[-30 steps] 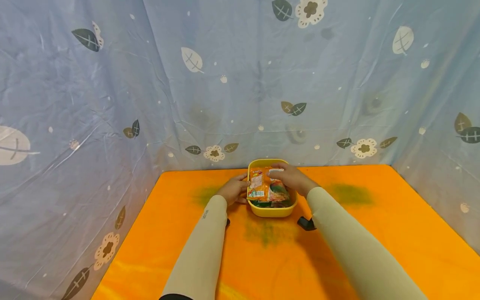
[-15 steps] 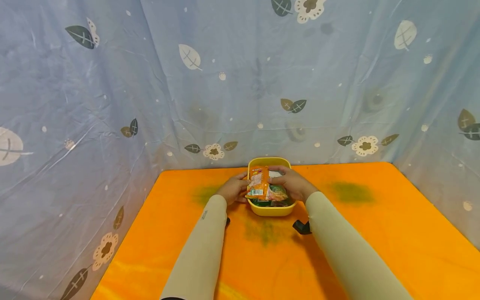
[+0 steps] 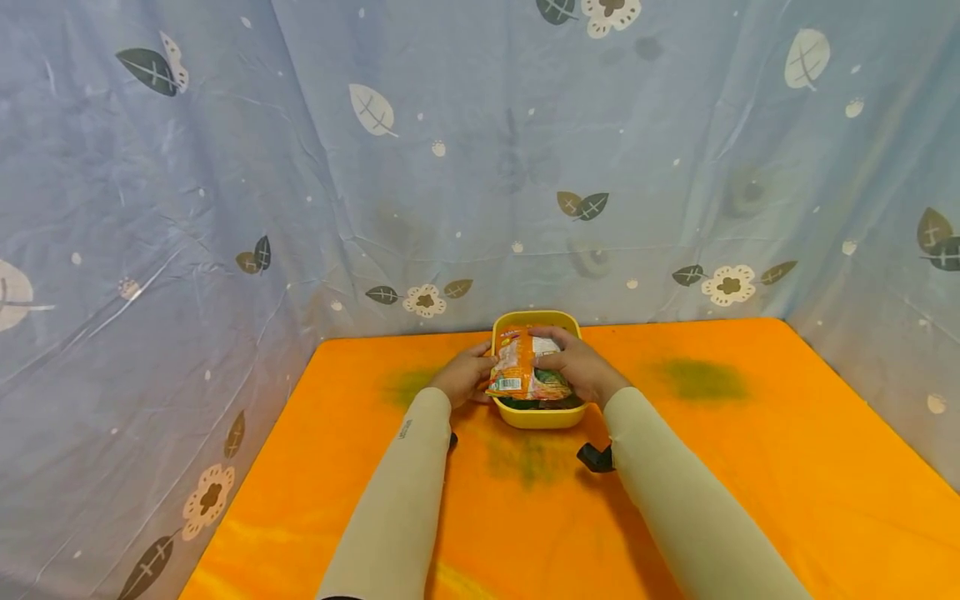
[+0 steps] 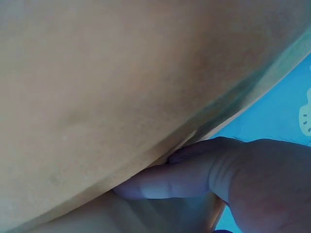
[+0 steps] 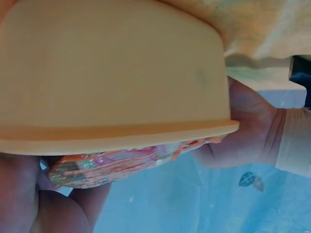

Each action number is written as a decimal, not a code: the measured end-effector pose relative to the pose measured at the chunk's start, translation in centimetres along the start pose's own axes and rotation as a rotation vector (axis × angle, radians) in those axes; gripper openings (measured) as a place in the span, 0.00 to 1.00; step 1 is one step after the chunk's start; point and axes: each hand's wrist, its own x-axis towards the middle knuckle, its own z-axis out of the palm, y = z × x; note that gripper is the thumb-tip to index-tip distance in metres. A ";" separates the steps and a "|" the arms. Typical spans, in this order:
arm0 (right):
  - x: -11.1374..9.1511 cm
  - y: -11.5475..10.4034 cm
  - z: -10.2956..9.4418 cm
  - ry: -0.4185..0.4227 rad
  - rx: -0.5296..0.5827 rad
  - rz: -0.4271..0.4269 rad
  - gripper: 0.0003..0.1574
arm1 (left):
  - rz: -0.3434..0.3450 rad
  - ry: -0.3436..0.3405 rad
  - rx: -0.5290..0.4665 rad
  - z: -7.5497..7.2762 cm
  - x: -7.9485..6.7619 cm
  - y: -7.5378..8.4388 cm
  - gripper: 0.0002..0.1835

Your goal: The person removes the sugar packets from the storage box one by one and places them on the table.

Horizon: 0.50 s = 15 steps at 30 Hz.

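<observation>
A yellow plastic basin (image 3: 538, 419) with rounded corners stands near the table's far edge. An orange snack packet (image 3: 516, 367) with a white label and barcode lies across its opening, bulging above the rim in the right wrist view. My right hand (image 3: 587, 367) grips the packet's right end, thumb and fingers apart around it. My left hand (image 3: 462, 377) holds the basin's left wall; its thumb (image 4: 165, 182) lies along the rim in the left wrist view. Dark green packaging (image 3: 536, 403) shows beneath the packet, its kind unclear.
An orange cloth (image 3: 517, 517) with greenish smudges covers the table. Blue patterned curtains (image 3: 465, 167) hang behind and at both sides, close behind the basin. A black wrist-camera mount (image 3: 596, 457) juts from beneath the right wrist.
My right hand has shifted slightly left with the packet, whose lower left corner now overhangs the basin's left rim. My left hand stays at the basin's left side.
</observation>
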 end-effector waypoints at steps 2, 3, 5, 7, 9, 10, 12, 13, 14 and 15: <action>-0.1 0.1 0.2 0.004 -0.008 -0.016 0.35 | -0.001 -0.004 0.001 0.0 0.0 0.1 0.30; -0.1 0.1 0.3 0.009 -0.007 -0.018 0.35 | -0.001 -0.006 0.001 0.0 -0.1 0.1 0.30; -0.1 0.1 0.4 0.016 -0.013 -0.024 0.34 | 0.001 -0.014 0.001 -0.1 -0.1 0.1 0.29; -0.2 0.2 0.5 0.016 -0.032 -0.038 0.33 | 0.005 -0.019 0.002 -0.1 -0.2 0.1 0.29; -0.1 0.2 0.6 0.018 -0.045 -0.049 0.33 | 0.007 -0.021 0.004 0.0 -0.3 0.1 0.29; -0.1 0.3 0.6 0.019 -0.046 -0.053 0.33 | 0.006 -0.021 0.006 0.0 -0.4 0.2 0.29; 0.0 0.4 0.6 0.025 -0.043 -0.057 0.33 | 0.006 -0.020 0.006 0.1 -0.5 0.2 0.30; 0.0 0.5 0.5 0.029 -0.042 -0.058 0.33 | 0.006 -0.021 0.007 0.1 -0.5 0.2 0.30; 0.0 0.5 0.5 0.032 -0.047 -0.062 0.33 | 0.007 -0.023 0.007 0.2 -0.6 0.3 0.30; 0.1 0.5 0.5 0.036 -0.051 -0.065 0.33 | 0.008 -0.025 0.004 0.2 -0.6 0.3 0.30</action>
